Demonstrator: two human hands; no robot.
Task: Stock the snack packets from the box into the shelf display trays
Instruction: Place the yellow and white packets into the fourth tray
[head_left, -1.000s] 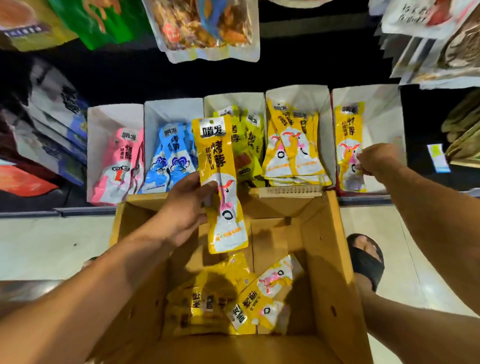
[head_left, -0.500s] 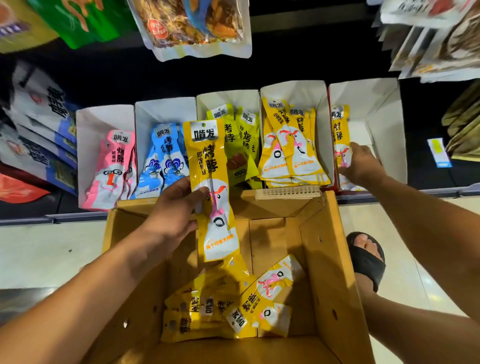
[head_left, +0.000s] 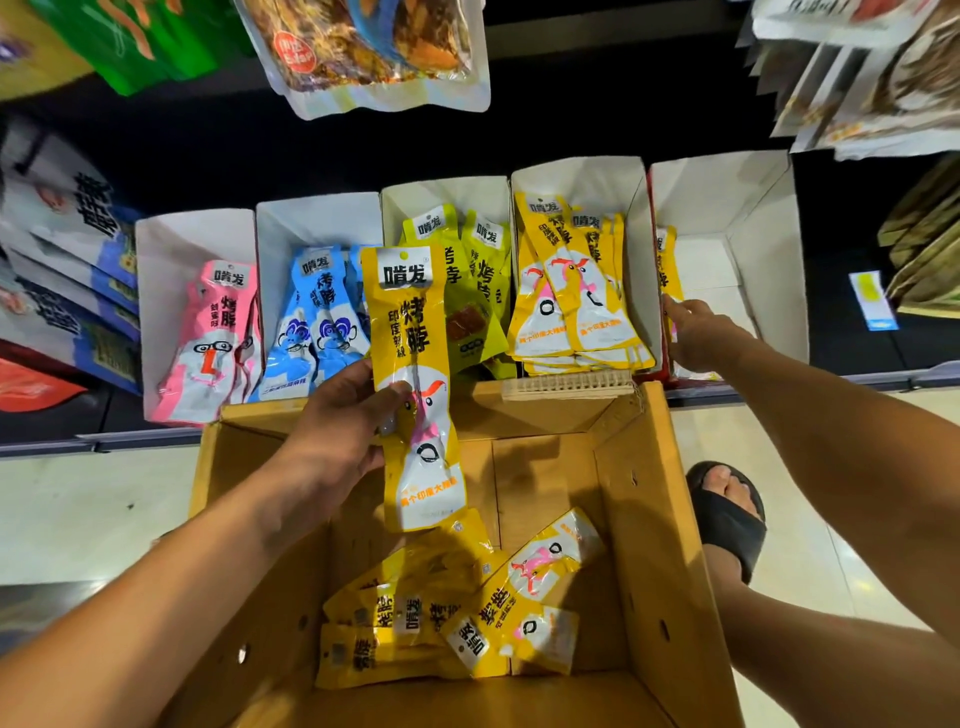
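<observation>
Shop shelf: white display trays (head_left: 176, 239) behind the cardboard box (head_left: 639, 519). Left hand (head_left: 337, 415) grips a yellow packet (head_left: 415, 322) upright over the box's far rim, with loose packets (head_left: 441, 623) inside. Right hand (head_left: 698, 335) is past its far-right corner, in the end tray (head_left: 737, 208) against another packet (head_left: 668, 265); grip unclear.

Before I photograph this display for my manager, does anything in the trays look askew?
The rightmost tray shows a lone packet, slumped against its left wall by the right hand. The yellow packets in the next tray fan out crookedly rather than standing straight.
</observation>
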